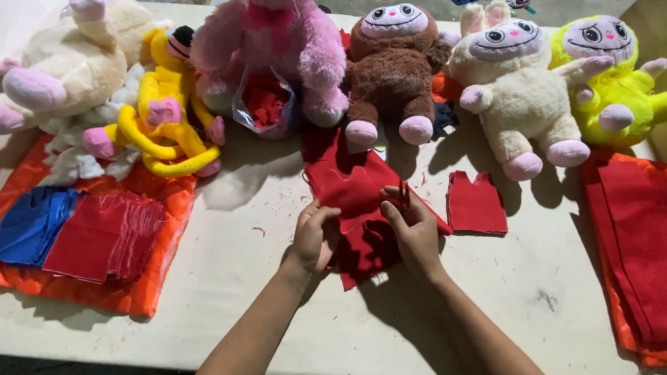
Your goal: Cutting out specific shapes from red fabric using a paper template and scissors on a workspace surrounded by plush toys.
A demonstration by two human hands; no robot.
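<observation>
The red felt sheet (359, 211) is spread mid-table (254, 281) and pinched by the left hand (313, 238); red-handled scissors (404, 194) are gripped in the right hand (414, 232). With fingers so near the blades, a nick or a crooked cut is judged likely if the felt slips

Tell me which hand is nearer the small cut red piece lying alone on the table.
Right. The right hand sits just left of the small red piece, apart from it; the left hand is farther left, on the red cloth.
</observation>
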